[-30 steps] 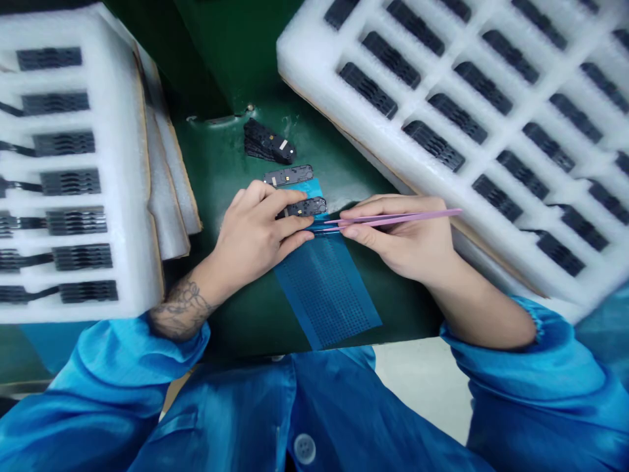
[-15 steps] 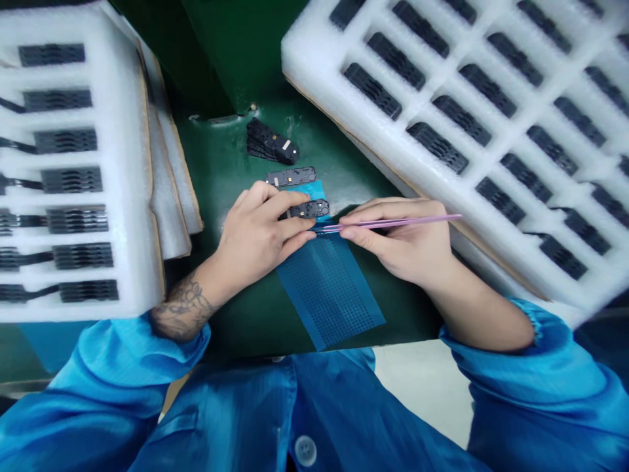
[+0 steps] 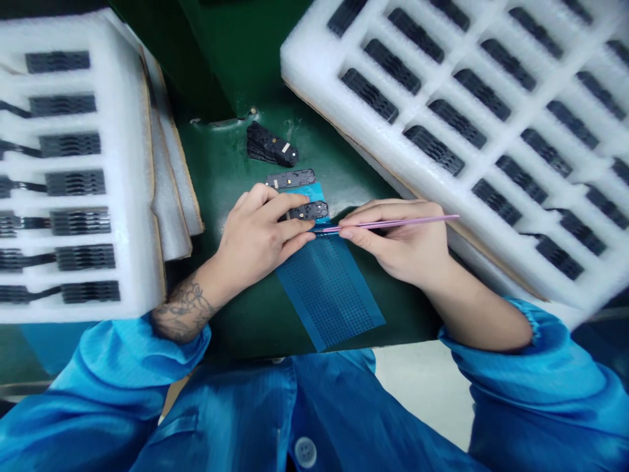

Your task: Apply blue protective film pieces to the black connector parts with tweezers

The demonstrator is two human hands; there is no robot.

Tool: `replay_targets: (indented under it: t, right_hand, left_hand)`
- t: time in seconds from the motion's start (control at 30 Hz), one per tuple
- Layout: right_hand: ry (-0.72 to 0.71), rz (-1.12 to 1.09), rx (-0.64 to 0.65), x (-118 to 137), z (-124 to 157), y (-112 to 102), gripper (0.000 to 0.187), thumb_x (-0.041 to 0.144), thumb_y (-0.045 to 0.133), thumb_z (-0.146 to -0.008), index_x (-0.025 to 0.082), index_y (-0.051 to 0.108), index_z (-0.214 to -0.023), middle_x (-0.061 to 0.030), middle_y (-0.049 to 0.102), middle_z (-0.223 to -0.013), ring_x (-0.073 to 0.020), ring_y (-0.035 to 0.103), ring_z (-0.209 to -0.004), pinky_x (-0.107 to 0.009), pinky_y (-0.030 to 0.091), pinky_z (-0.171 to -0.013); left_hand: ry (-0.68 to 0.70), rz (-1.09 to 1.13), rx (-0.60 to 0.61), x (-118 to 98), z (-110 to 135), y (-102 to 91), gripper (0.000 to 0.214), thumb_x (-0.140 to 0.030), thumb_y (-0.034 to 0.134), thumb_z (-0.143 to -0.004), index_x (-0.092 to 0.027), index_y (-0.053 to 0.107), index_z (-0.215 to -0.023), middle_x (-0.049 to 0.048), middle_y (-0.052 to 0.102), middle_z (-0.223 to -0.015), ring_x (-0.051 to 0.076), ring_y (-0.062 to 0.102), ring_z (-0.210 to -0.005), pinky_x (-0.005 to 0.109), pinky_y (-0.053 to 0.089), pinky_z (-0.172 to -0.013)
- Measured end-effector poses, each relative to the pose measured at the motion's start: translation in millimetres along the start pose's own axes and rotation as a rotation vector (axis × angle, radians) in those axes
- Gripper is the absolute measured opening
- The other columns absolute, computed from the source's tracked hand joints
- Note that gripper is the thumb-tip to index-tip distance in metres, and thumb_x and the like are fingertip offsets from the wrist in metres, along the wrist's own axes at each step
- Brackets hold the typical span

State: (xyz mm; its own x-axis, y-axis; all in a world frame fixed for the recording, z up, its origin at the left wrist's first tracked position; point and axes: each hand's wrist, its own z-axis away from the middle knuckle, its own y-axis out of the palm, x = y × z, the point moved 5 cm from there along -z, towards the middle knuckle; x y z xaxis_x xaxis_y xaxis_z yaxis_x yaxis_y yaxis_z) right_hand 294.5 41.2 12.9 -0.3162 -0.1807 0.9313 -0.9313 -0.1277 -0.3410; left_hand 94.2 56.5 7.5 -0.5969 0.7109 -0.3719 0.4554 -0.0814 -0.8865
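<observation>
Head view: the right hand (image 3: 398, 241) pinches pink tweezers (image 3: 396, 224), legs now drawn closer, tips seemingly at the blue perforated sheet (image 3: 329, 292), while the left hand (image 3: 258, 228) rests spread fingers on the black module (image 3: 309, 210) at the sheet's 12 o'clock end.

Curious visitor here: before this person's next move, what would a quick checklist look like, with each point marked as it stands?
Left hand resting on the black module: ok.
Right hand pinching pink tweezers: ok.
Tweezer tips reaching the module: cannot tell, the fingers crowd the view.
Module sitting on the blue perforated sheet: ok.
Second module lying flat just beyond the left hand: ok.
</observation>
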Motion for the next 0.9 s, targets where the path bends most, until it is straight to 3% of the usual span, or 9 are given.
replay_targets:
  t: [0.23, 0.4, 0.47, 0.57, 0.67, 0.9]
  right_hand:
    - [0.08, -0.097, -0.099, -8.2, -0.5, -6.0, 0.006, 0.03, 0.082, -0.082, 0.026, 0.079, -0.085, -0.0003, 0.079, -0.082, -0.018, 0.073, -0.071, -0.032, 0.059, -0.064]
    - [0.054, -0.143, -0.08, -4.0, -2.8, -7.1, 0.005, 0.029, 0.08, -0.084, 0.024, 0.079, -0.083, -0.0022, 0.079, -0.086, -0.0196, 0.074, -0.079, -0.035, 0.061, -0.074]
    - [0.081, -0.137, -0.096, -4.5, -2.5, -6.0, 0.008, 0.032, 0.08, -0.084, 0.024, 0.078, -0.083, -0.0022, 0.078, -0.083, -0.0196, 0.073, -0.074, -0.034, 0.061, -0.069]
    - [0.137, -0.104, -0.199, -7.6, -0.7, -5.2, 0.01, 0.033, 0.08, -0.084, 0.024, 0.078, -0.082, -0.0019, 0.077, -0.075, -0.0194, 0.072, -0.067, -0.033, 0.059, -0.061]
    - [0.168, -0.089, -0.298, -10.1, 0.9, -3.2, 0.01, 0.033, 0.079, -0.085, 0.024, 0.077, -0.082, -0.0031, 0.077, -0.077, -0.0207, 0.073, -0.07, -0.035, 0.06, -0.064]
    - [0.207, -0.041, -0.334, -11.0, 0.0, -0.9, 0.015, 0.035, 0.078, -0.086, 0.021, 0.076, -0.081, -0.0043, 0.076, -0.076, -0.0193, 0.071, -0.067, -0.033, 0.059, -0.061]
  left_hand:
    - [0.04, -0.003, -0.013, -1.6, 1.0, -1.8, 0.025, -0.045, 0.067, -0.093, -0.026, 0.077, -0.106, 0.0048, 0.068, -0.125, 0.024, 0.055, -0.1, 0.04, 0.049, -0.084]
    - [0.103, -0.054, -0.012, -6.1, 3.2, -4.9, 0.03, -0.048, 0.068, -0.091, -0.025, 0.075, -0.11, 0.0068, 0.064, -0.133, 0.027, 0.057, -0.103, 0.042, 0.049, -0.082]
    - [0.106, -0.051, -0.027, -7.0, 3.4, -6.5, 0.028, -0.047, 0.068, -0.091, -0.025, 0.074, -0.107, 0.0081, 0.062, -0.136, 0.028, 0.059, -0.104, 0.042, 0.049, -0.081]
    - [0.093, -0.019, -0.059, -7.1, 3.1, -7.8, 0.02, -0.04, 0.068, -0.092, -0.021, 0.072, -0.1, 0.0084, 0.064, -0.133, 0.026, 0.062, -0.103, 0.042, 0.051, -0.083]
    - [0.058, -0.009, -0.08, -5.3, 2.4, -7.2, 0.013, -0.026, 0.065, -0.095, -0.019, 0.068, -0.106, 0.0056, 0.07, -0.124, 0.022, 0.064, -0.101, 0.039, 0.054, -0.087]
    - [0.08, 0.022, -0.106, -5.6, 0.5, -7.3, 0.011, -0.017, 0.064, -0.095, -0.017, 0.068, -0.105, 0.004, 0.073, -0.117, 0.019, 0.065, -0.1, 0.036, 0.056, -0.091]
